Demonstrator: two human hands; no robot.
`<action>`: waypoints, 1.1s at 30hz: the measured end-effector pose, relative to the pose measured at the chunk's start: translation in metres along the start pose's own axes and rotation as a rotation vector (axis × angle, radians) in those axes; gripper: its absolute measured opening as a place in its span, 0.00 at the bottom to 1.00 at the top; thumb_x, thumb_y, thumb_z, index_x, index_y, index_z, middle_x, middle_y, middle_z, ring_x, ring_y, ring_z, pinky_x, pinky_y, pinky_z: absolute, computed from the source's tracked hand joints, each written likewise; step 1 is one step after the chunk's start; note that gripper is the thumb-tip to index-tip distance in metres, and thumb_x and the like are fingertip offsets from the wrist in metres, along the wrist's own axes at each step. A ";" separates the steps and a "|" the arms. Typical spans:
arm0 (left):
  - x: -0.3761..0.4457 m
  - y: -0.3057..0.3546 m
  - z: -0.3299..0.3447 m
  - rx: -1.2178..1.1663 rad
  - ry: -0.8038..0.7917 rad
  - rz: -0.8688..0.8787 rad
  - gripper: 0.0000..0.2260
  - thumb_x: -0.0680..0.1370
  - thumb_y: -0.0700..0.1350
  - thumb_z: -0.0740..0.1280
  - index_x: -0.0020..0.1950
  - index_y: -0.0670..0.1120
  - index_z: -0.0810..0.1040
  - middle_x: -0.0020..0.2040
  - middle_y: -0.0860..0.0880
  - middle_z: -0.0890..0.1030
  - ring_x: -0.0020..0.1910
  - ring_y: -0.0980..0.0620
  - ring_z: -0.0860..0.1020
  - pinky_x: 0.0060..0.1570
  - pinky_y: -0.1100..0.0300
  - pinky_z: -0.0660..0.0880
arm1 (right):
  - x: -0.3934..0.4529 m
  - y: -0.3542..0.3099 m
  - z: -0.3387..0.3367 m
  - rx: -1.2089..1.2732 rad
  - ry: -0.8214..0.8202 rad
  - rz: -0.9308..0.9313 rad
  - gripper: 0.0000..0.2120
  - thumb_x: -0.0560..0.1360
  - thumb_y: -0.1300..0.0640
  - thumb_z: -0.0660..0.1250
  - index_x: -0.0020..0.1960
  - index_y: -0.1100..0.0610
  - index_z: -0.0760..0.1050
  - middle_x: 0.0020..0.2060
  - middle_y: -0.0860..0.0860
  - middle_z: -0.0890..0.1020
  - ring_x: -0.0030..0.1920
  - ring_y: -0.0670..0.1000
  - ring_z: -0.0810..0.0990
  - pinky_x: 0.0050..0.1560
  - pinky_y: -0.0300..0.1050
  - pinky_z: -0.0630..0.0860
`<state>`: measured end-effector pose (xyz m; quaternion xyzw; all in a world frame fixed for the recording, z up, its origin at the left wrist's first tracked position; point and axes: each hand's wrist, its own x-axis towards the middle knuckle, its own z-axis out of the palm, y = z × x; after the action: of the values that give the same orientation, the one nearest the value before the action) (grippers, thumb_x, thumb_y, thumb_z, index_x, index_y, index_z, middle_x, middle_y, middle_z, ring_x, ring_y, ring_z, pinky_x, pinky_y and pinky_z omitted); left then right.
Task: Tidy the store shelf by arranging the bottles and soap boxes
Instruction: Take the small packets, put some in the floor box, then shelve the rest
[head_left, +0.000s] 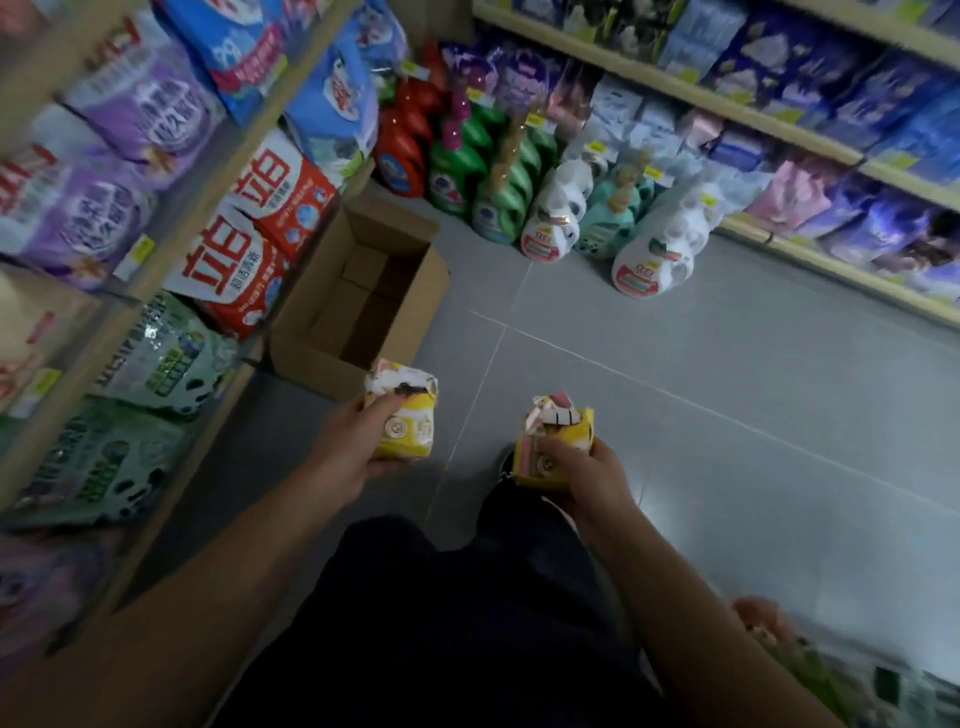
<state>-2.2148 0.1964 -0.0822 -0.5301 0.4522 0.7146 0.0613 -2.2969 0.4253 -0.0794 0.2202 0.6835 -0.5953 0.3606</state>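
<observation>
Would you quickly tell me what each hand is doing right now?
Left hand: grips a yellow and white soap box.
Right hand: grips another yellow soap box with pink print.

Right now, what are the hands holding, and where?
Each grips a yellow soap box by its lower end: left hand on one box, right hand on the other.
</observation>
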 end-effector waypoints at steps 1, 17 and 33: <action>0.005 0.008 0.005 -0.042 0.029 -0.004 0.11 0.76 0.48 0.70 0.57 0.49 0.79 0.50 0.44 0.83 0.47 0.45 0.82 0.32 0.54 0.80 | 0.014 -0.021 0.001 -0.051 -0.030 -0.005 0.09 0.73 0.63 0.71 0.52 0.55 0.80 0.48 0.57 0.85 0.50 0.58 0.84 0.55 0.60 0.80; 0.151 0.077 -0.011 -0.749 0.363 -0.075 0.07 0.76 0.47 0.71 0.53 0.49 0.79 0.50 0.45 0.82 0.47 0.45 0.82 0.36 0.52 0.80 | 0.211 -0.198 0.204 -0.860 -0.385 -0.140 0.21 0.66 0.49 0.75 0.56 0.54 0.77 0.50 0.55 0.83 0.51 0.57 0.83 0.57 0.64 0.78; 0.466 0.026 -0.069 -0.685 0.584 -0.155 0.07 0.75 0.46 0.72 0.52 0.49 0.78 0.54 0.43 0.82 0.52 0.44 0.82 0.53 0.43 0.80 | 0.520 -0.092 0.401 -1.264 -0.541 -0.216 0.15 0.73 0.54 0.70 0.59 0.54 0.76 0.52 0.52 0.81 0.53 0.53 0.80 0.56 0.53 0.78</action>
<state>-2.3818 -0.0511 -0.4480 -0.7315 0.1471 0.6368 -0.1942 -2.6064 -0.0491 -0.4244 -0.2571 0.8033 -0.1497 0.5160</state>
